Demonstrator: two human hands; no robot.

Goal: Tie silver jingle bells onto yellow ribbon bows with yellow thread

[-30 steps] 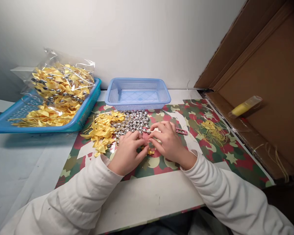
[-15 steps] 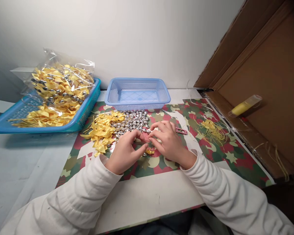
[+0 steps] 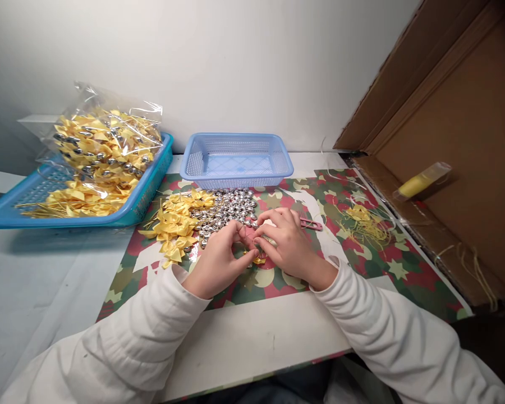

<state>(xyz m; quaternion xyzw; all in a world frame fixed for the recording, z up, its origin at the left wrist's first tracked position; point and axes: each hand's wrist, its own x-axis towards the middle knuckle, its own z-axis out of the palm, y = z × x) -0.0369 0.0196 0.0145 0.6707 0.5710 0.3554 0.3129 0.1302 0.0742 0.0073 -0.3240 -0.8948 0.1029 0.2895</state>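
My left hand (image 3: 219, 258) and my right hand (image 3: 287, 242) meet over the patterned mat, fingers curled and fingertips nearly touching. Just beneath the fingertips, a small yellow ribbon bow (image 3: 260, 260) shows in part. Both hands pinch at it or its thin tie; the exact grip is hidden by the fingers. Left of my hands lies a pile of yellow ribbon bows (image 3: 174, 227) with thin gold ties. Beyond my fingers spreads a heap of small shiny silver bells or beads (image 3: 231, 207). A pink tool (image 3: 310, 224) lies partly behind my right hand.
A light-blue basket (image 3: 237, 182) stands at the back. On the left, a blue basket (image 3: 21, 193) holds loose bows and a clear bag (image 3: 109, 137) of bows with silver pieces. Yellow scraps and threads (image 3: 368, 227) lie right, near a cardboard wall (image 3: 458, 123) carrying a yellow tube (image 3: 423, 181).
My left fingertips have shifted slightly right, closing on those of my right hand. The small bow beneath them is a little more covered. Everything else stays in place.
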